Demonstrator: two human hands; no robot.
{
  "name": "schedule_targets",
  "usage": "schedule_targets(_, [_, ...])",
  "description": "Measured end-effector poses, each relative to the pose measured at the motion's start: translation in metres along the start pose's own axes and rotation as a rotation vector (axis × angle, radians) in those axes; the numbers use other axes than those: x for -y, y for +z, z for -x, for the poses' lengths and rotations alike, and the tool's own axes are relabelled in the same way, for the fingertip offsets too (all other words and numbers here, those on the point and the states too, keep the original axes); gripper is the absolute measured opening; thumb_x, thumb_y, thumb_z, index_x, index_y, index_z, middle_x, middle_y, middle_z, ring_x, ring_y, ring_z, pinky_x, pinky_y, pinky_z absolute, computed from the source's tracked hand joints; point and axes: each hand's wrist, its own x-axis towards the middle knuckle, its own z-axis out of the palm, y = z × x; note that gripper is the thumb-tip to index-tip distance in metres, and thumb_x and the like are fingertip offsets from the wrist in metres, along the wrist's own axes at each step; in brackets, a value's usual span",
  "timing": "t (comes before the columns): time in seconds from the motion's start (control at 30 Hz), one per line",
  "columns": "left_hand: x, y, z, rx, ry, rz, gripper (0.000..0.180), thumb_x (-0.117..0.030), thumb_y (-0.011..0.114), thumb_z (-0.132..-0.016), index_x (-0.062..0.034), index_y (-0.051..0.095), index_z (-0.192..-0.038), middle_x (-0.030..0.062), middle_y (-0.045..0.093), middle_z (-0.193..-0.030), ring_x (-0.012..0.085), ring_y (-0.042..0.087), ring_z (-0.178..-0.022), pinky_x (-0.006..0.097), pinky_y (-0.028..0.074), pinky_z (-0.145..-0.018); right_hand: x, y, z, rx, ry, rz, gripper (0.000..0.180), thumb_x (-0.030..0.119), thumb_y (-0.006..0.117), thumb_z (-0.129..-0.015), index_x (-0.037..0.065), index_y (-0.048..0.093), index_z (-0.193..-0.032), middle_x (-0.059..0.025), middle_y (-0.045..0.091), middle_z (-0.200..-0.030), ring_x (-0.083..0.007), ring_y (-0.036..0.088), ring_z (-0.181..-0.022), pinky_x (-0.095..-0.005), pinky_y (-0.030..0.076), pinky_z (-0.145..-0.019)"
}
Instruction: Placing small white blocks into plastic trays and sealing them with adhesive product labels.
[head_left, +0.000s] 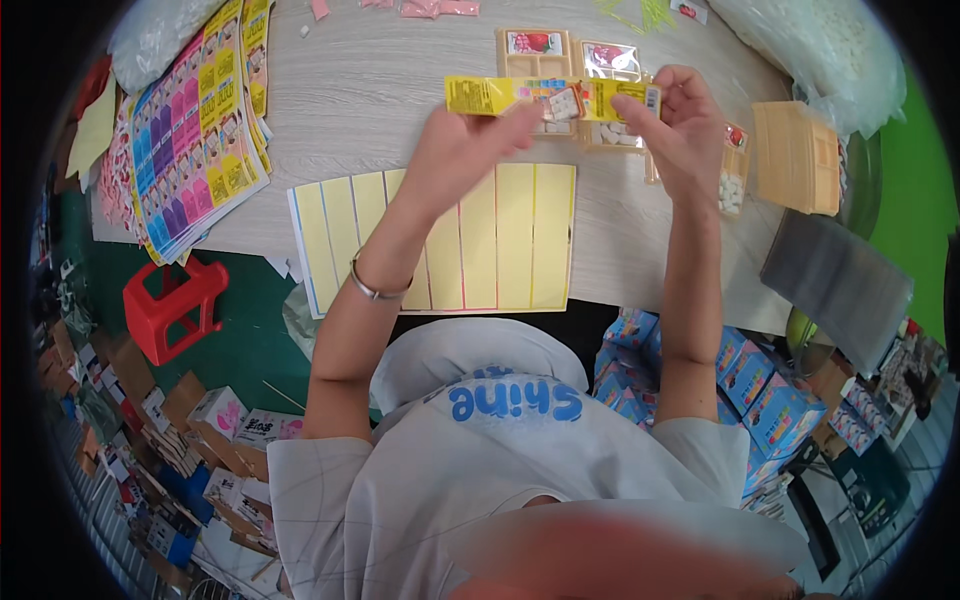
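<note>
A narrow yellow printed label strip (480, 96) stretches sideways between my two hands over several small tan compartment trays (518, 68). My right hand (688, 130) pinches its right end, thumb in front. My left hand (465, 150), slightly blurred, is closed at the left part of the strip, fingers pointing right. The trays hold white pieces (612, 135) and small cards with red fruit pictures (535, 42). The strip and my hands partly cover them. Another tray (734, 180) with white pieces lies beside my right wrist. Below my hands is a pale yellow sheet (480, 240) divided into long strips.
Colourful printed label sheets (200, 130) are piled at the table's left. On the right are stacked tan trays (797, 158), a clear bag of white pieces (830, 60) and a grey translucent stack (838, 292). A red stool (175, 310) and blue boxes (770, 400) are below table height.
</note>
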Motion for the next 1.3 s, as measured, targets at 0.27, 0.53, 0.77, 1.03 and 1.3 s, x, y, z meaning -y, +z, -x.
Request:
schedule_targets(0.27, [0.020, -0.006, -0.063, -0.278, 0.029, -0.350, 0.031, -0.030, 0.082, -0.086, -0.0007, 0.077, -0.095, 0.0073, 0.075, -0.074, 0.0106, 0.069, -0.064, 0.028, 0.053, -0.058, -0.051, 0.011, -0.049, -0.086, 0.077, 0.288, 0.035, 0.004, 0.083, -0.085, 0.006, 0.054, -0.104, -0.0048, 0.072, -0.088, -0.0060, 0.065, -0.075, -0.0183, 0.050, -0.061])
schedule_targets(0.53, [0.022, 0.007, -0.066, -0.480, 0.158, -0.665, 0.032, -0.030, 0.084, -0.081, -0.0012, 0.078, -0.094, 0.0131, 0.076, -0.077, 0.0279, 0.074, -0.070, 0.039, 0.057, -0.064, -0.051, 0.025, -0.046, -0.152, -0.006, 0.630, 0.046, 0.015, 0.088, -0.081, 0.004, 0.055, -0.111, -0.0067, 0.073, -0.083, -0.0113, 0.069, -0.075, -0.0261, 0.054, -0.064])
schedule_targets(0.77, [0.023, 0.008, -0.071, -0.409, 0.038, -0.683, 0.036, -0.035, 0.086, -0.077, -0.0028, 0.077, -0.090, 0.0127, 0.074, -0.075, 0.0296, 0.072, -0.070, 0.042, 0.055, -0.064, -0.037, 0.040, -0.042, -0.110, -0.128, 0.870, 0.048, 0.019, 0.087, -0.081, 0.006, 0.055, -0.114, -0.0188, 0.073, -0.092, -0.0366, 0.073, -0.082, -0.0433, 0.056, -0.072])
schedule_targets(1.03, [0.018, 0.031, -0.069, -0.409, 0.070, -0.534, 0.033, -0.032, 0.083, -0.079, -0.0041, 0.072, -0.093, 0.0143, 0.074, -0.086, 0.0320, 0.072, -0.083, 0.042, 0.056, -0.077, -0.043, 0.040, -0.037, -0.150, -0.190, 0.956, 0.044, 0.014, 0.083, -0.083, 0.009, 0.054, -0.115, -0.0152, 0.073, -0.092, -0.0349, 0.071, -0.085, -0.0443, 0.055, -0.071])
schedule_targets(1.3, [0.021, 0.022, -0.073, -0.371, -0.009, -0.506, 0.047, -0.031, 0.085, -0.079, 0.0029, 0.072, -0.108, 0.0106, 0.077, -0.090, 0.0155, 0.073, -0.080, 0.031, 0.056, -0.071, -0.049, 0.038, -0.026, -0.225, -0.279, 0.917, 0.046, 0.010, 0.085, -0.080, 0.007, 0.056, -0.116, -0.0117, 0.070, -0.086, -0.0273, 0.071, -0.078, -0.0389, 0.056, -0.069])
